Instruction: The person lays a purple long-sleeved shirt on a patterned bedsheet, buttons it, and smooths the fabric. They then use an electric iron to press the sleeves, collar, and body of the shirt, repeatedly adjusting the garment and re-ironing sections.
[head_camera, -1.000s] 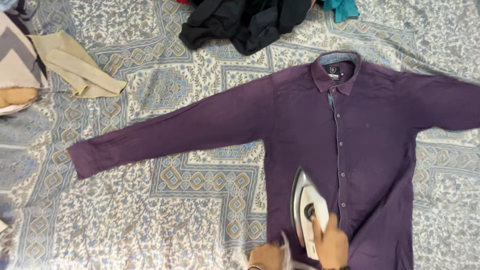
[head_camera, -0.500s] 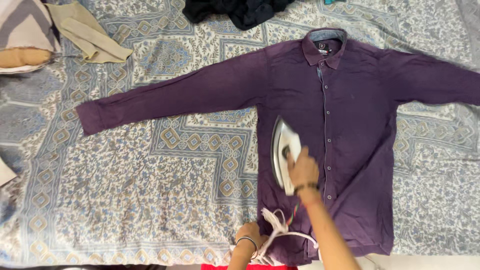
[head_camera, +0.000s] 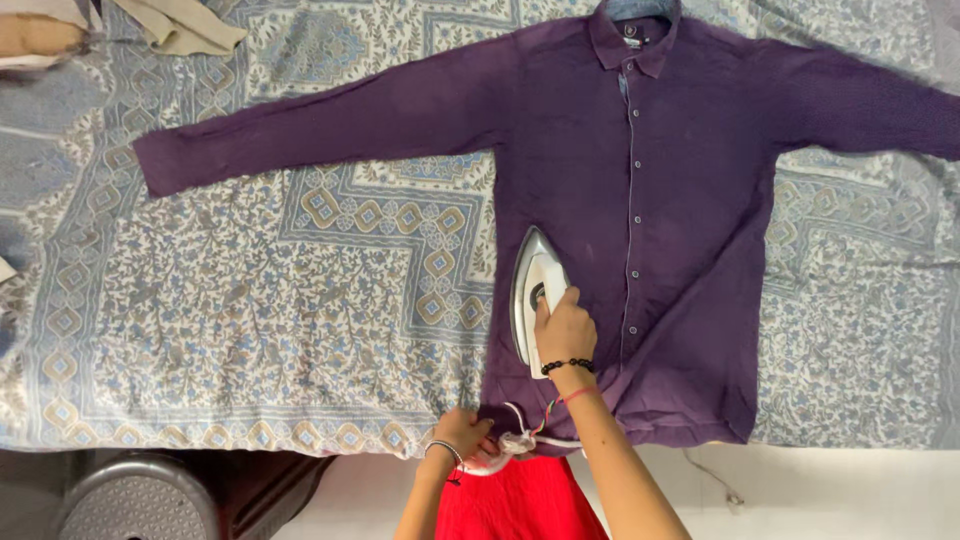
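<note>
Gripping the handle of a white and silver clothes iron (head_camera: 535, 300), the right hand (head_camera: 565, 328) presses it onto the lower left panel of a dark purple button-up shirt (head_camera: 680, 190), tip pointing toward the collar. At the near hem, the left hand (head_camera: 465, 435) pinches the fabric closed between its fingers, beside the iron's white cord (head_camera: 520, 440).

Head view: compared with 1 second ago, the iron sits higher on the panel, having travelled away from the hem toward the chest, and the left hand has come forward to hold the hem taut. That suggests the lower panel is being smoothed in strokes.

The shirt lies flat, front up, on a blue and beige patterned bedsheet (head_camera: 250, 300), both sleeves stretched outward; the right-side sleeve runs past the frame. The hem reaches the bed's near edge, leaving little margin there. Ample cloth lies ahead of the iron up to the collar, with the button placket just beside it. A beige folded garment (head_camera: 180, 25) rests well apart at top left, and a grey round stool (head_camera: 130, 505) stands below the bed.
</note>
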